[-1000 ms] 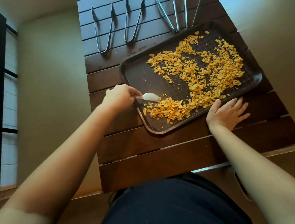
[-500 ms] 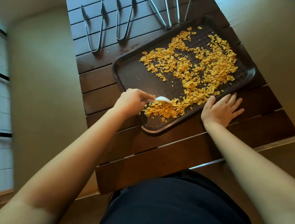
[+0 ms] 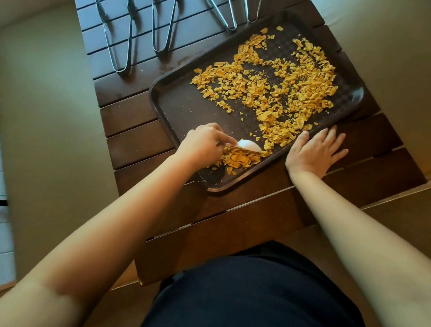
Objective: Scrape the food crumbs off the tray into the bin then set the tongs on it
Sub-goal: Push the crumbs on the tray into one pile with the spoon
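Tray (image 3: 177, 108), dark brown, rectangular, strewn with orange crumbs (image 3: 279, 91)

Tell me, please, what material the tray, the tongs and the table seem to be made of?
Tray: probably moulded plastic, dark brown, with a textured matte floor and a rounded raised rim.
Tongs: metal, likely stainless steel; thin, silvery, with bright reflections.
Table: dark brown slats with gaps between them, seemingly stained wood, though it could be a wood-look composite.

free: tray (image 3: 188, 104) left bare | blocked: crumbs (image 3: 279, 91) right | tongs (image 3: 116, 34) beyond, perhaps four
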{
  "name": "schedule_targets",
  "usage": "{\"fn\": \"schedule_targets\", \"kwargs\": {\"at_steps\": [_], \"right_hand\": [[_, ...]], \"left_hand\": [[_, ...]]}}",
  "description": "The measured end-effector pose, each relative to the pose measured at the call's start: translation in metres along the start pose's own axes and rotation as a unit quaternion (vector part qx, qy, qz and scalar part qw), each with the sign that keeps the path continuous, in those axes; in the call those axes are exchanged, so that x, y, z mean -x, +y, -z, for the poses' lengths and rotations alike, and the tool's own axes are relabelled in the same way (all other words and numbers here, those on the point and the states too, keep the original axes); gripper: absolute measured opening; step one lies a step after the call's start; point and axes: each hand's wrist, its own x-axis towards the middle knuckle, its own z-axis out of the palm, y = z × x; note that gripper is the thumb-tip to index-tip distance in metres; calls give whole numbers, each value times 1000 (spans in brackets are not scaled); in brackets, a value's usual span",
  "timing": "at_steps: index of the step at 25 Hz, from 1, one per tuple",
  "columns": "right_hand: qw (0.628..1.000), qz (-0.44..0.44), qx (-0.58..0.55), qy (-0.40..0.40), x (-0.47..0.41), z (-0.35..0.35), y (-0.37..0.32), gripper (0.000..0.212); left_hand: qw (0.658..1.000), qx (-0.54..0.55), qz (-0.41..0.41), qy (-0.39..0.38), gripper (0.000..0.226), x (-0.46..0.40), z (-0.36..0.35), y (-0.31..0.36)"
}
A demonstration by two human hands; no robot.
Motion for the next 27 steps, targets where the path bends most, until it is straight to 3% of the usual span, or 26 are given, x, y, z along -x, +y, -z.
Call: {"fn": "schedule_targets", "kwargs": {"at_steps": [3, 8, 13, 18, 21, 23, 27], "right_hand": [[1000, 2, 3, -1, 0, 0, -1, 60], [1000, 0, 5, -2, 0, 0, -1, 61], [1000, 0, 5, -1, 0, 0, -1, 61], [1000, 3, 2, 1, 1, 0, 0, 60], [1000, 5, 3, 4, 1, -1, 0, 62], [1000, 5, 4, 3, 1, 0, 0, 62], [1000, 3, 4, 3, 1, 0, -1, 60]], "left_hand": [[999, 35, 23, -22, 33, 10, 6, -15], [990, 114, 33, 71, 31, 0, 2, 6], [999, -11, -26, 31, 34, -8, -13, 23], [995, -94, -34, -9, 31, 9, 2, -1], [1000, 20, -7, -14, 31, 12, 17, -14], [991, 114, 58, 44, 34, 5, 25, -25], [937, 220, 198, 184, 37, -16, 43, -48]]}}
